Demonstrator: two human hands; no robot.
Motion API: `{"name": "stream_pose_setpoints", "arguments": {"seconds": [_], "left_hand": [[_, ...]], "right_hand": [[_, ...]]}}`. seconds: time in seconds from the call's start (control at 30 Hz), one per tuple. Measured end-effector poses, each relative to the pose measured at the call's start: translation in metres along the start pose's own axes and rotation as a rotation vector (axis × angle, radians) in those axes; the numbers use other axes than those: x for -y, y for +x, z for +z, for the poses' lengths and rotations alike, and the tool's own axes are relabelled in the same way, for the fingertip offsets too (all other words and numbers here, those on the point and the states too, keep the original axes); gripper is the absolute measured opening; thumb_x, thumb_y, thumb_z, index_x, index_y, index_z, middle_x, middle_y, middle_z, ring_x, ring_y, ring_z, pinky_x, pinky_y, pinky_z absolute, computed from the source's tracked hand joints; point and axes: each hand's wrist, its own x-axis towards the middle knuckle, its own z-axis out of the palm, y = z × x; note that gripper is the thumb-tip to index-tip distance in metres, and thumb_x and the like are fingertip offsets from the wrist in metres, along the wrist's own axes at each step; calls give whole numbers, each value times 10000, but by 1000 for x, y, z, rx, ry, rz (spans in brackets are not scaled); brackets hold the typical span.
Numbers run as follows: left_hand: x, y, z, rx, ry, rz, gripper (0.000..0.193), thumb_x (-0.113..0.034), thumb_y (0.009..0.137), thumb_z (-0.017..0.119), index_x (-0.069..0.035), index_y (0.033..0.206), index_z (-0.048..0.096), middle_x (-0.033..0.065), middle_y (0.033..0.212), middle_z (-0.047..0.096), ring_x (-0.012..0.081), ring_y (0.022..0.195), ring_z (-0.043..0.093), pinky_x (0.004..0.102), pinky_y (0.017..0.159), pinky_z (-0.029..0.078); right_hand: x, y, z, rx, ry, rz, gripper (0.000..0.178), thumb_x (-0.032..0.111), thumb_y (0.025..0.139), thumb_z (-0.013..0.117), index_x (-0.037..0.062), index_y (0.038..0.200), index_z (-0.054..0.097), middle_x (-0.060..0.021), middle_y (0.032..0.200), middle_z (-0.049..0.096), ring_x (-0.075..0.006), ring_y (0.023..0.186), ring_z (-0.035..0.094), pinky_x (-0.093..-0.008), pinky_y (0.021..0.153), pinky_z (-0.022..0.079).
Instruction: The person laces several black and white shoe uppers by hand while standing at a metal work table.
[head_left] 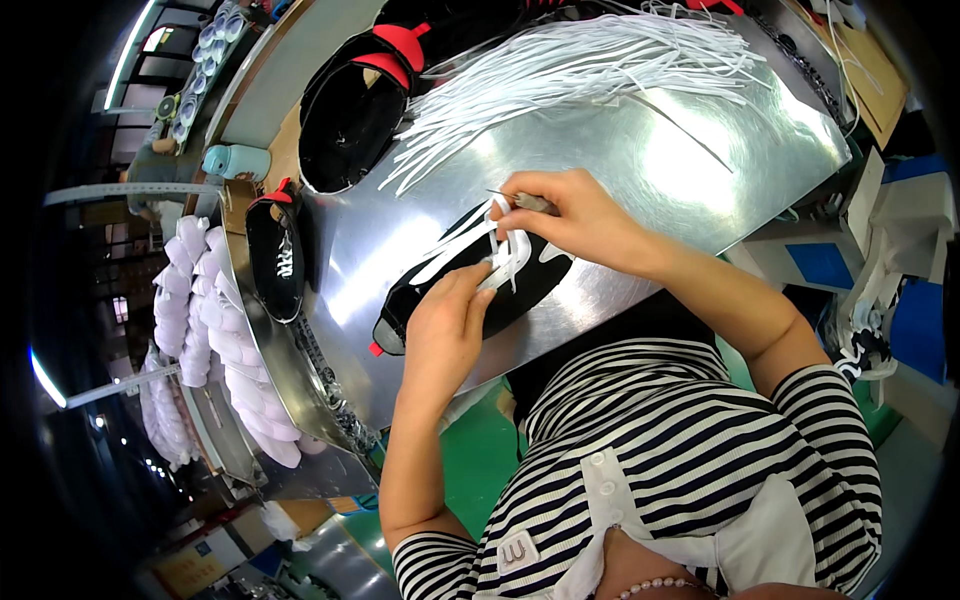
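A black shoe upper (523, 288) with a small red tab at its near left end lies on the shiny metal table (640, 300). White shoelace (516, 252) runs through its middle, with long loose ends trailing left. My left hand (447, 325) rests over the shoe's near side, its fingers closed at the lacing. Above the lacing, my right hand (575, 213) pinches a loop of the shoelace between thumb and fingers. A small greyish tool (534, 203) with a thin tip also sits in this hand; its exact kind is unclear.
A heap of white shoelaces (580, 72) spreads across the table's far side. Black shoe uppers (350, 125) with red tabs stand at the far left, near a laced black shoe (274, 255). Beyond the left edge are a teal cup (237, 161) and stacked white pieces (235, 350).
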Motion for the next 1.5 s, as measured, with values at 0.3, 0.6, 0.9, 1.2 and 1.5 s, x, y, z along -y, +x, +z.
{"name": "stream_pose_setpoints", "arguments": {"seconds": [0.3, 0.6, 0.9, 1.2, 1.5], "left_hand": [[-12, 41, 18, 107, 127, -195, 266, -325, 868, 684, -64, 914, 692, 81, 758, 693, 287, 678, 658, 362, 601, 486], [6, 38, 24, 99, -242, -206, 260, -292, 891, 689, -39, 948, 664, 63, 769, 683, 166, 711, 652, 291, 669, 489], [0, 40, 13, 249, -703, -338, 87, -76, 913, 653, -10, 968, 636, 24, 946, 644, 86, 862, 577, 229, 804, 445], [10, 40, 29, 127, -375, -291, 93, -55, 875, 702, -6, 852, 627, -16, 818, 630, 48, 722, 547, 218, 687, 448], [6, 41, 35, -5, 0, -209, 235, -315, 880, 683, -82, 853, 680, 39, 673, 657, 195, 619, 639, 309, 602, 483]], "right_hand": [[-24, 28, 4, -25, 149, -29, 136, 151, 900, 677, 43, 982, 676, -29, 851, 704, -70, 802, 634, -219, 720, 479], [-30, 28, 0, -39, 258, 59, 117, 132, 900, 651, 29, 952, 674, -33, 841, 702, -80, 826, 644, -238, 783, 490], [-32, 29, 3, 2, 355, 20, 109, 132, 899, 654, 34, 943, 670, -45, 846, 708, -96, 849, 660, -244, 806, 500], [-34, 24, 4, -87, 120, 0, 238, 187, 908, 656, 30, 1084, 624, -31, 831, 688, -100, 800, 631, -248, 757, 481], [-24, -30, -14, -5, -126, 148, 212, 193, 957, 579, 7, 1052, 546, -121, 819, 698, -223, 754, 680, -322, 693, 505]]}}
